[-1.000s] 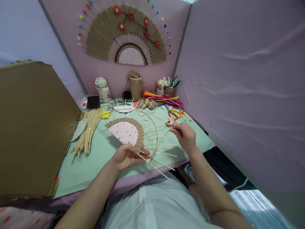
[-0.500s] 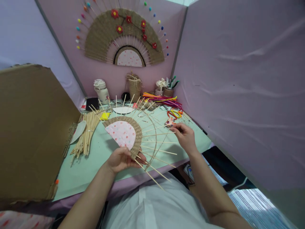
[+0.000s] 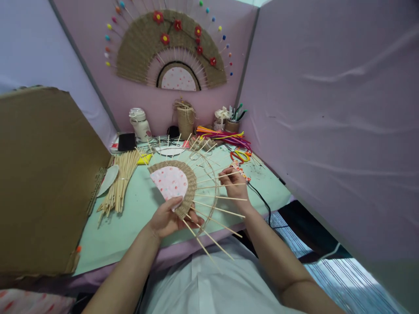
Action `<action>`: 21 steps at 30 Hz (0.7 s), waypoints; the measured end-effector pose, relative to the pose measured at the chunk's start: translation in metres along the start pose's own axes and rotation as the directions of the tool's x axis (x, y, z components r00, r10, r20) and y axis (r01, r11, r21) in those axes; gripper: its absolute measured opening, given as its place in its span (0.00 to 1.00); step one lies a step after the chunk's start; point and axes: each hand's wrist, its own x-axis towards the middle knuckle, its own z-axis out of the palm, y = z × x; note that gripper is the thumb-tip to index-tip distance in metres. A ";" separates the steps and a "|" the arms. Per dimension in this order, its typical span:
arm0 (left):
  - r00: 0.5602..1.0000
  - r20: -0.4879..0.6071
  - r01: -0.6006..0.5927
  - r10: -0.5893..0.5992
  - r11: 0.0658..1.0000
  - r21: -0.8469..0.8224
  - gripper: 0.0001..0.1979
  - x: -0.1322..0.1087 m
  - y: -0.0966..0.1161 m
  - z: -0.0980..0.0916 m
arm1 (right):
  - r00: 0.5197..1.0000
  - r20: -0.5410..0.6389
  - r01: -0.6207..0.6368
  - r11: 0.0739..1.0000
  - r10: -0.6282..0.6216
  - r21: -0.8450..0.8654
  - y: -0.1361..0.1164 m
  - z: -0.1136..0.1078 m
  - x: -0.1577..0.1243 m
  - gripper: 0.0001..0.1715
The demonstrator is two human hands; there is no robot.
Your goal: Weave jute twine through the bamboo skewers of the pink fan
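My left hand (image 3: 172, 216) grips the lower edge of a fan-shaped piece (image 3: 190, 187), thumb on its front and fingers behind. The piece has a pink dotted half-round centre (image 3: 170, 182) and a woven tan band. Thin wooden sticks (image 3: 229, 212) spread outward from that band. Farther out, a loop of twine (image 3: 216, 192) runs across the sticks in an arc. Beside the sticks on the right, my right hand (image 3: 234, 183) is closed in a pinch at the twine's arc; the strand between its fingertips is hardly visible.
A bundle of sticks (image 3: 121, 183) and a white half-disc (image 3: 108, 179) lie at left beside a cardboard panel (image 3: 39, 179). Scissors (image 3: 240, 156), pipe cleaners (image 3: 225, 137), a white bottle (image 3: 140, 124) and a twine-wrapped holder (image 3: 185, 120) stand or lie behind. A finished fan (image 3: 137, 56) hangs on the wall.
My right hand has moved left, in toward the twine arc among the sticks. The fan piece has shifted slightly right and turned a little in my left hand.
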 end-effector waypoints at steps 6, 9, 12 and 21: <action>0.999 -0.008 0.044 -0.044 0.999 0.029 0.18 -0.001 -0.002 -0.005 | 0.998 0.046 0.035 0.999 -0.034 -0.018 -0.003 0.000 -0.001 0.12; 0.998 -0.030 0.058 -0.059 0.998 -0.008 0.18 0.001 -0.003 -0.012 | 0.981 0.134 -0.167 0.964 0.141 0.206 -0.002 0.012 -0.005 0.13; 0.997 -0.073 0.025 -0.031 0.997 -0.073 0.17 0.005 -0.006 -0.015 | 0.932 0.141 -0.361 0.807 0.335 0.467 -0.003 0.028 -0.008 0.14; 0.994 -0.109 -0.062 0.032 0.957 -0.284 0.13 0.021 -0.030 0.008 | 0.938 0.145 -0.274 0.417 0.314 0.867 -0.034 0.061 0.000 0.15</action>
